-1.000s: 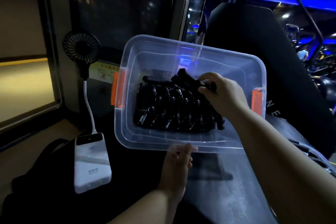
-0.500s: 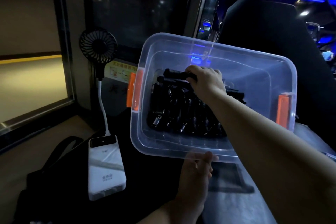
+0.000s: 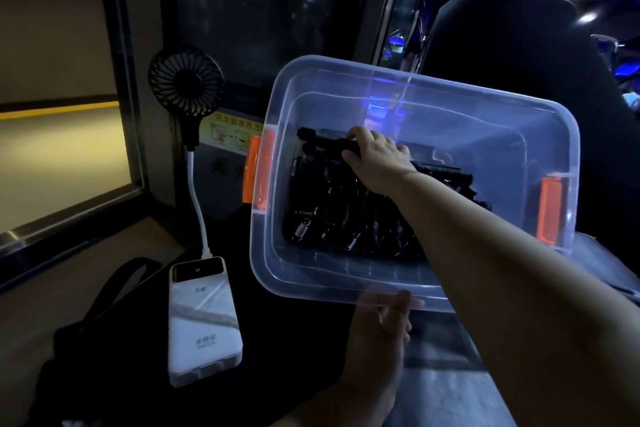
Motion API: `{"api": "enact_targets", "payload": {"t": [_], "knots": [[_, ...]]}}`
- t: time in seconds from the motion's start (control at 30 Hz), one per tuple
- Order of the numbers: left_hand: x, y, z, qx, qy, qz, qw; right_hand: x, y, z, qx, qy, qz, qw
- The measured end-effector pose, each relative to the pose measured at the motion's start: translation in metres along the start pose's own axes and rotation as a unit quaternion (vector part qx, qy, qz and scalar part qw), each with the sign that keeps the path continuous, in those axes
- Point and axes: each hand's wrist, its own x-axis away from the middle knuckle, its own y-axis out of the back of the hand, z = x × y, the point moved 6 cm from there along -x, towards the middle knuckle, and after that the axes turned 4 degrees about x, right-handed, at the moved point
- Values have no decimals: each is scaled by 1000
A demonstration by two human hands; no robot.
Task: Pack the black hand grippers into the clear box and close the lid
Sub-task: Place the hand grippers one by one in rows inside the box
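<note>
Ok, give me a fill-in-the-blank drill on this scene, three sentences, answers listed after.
1. The right hand reaches into the clear box and holds a ____ hand gripper.
2. The left hand holds the box at its ____ rim.
3. The latches at the box's two ends are ____ in colour.

Missing words: black; near; orange

the clear rectangular plastic box with orange side latches was tilted toward the camera, lid off. black hand grippers with metal coil springs lay packed in a dense pile across its bottom, one raised at the far left.
</note>
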Motion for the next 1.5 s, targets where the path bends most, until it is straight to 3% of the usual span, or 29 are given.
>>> {"api": "enact_targets", "payload": {"t": [0.3,0.47,0.63,0.9,1.13,1.27,1.4,1.5], "knots": [[3,1,0,6,4,7,1000,20,3,-15,-2,-23,-34,999],[0,1,3,35,17,-33,999,51,9,-33,-6,-34,-76,997],[-1,6,9,-14,55,-65,996,98,16,-50,-36,-32,-139,989],[6,2,-1,-49,17,-61,997,174,7,-95,-67,-100,-162,979],[11,-3,-6,-29,16,-42,999,216,4,-130,17,-66,-177,982],[10,-3,-7,-18,14,-44,999,241,18,-142,-11,-27,-248,968],[10,-2,-4,-21,15,-43,999,263,28,-184,-37,-127,-291,948],[9,-2,-3,-20,17,-46,999,272,24,-236,-13,-302,-201,932]]}}
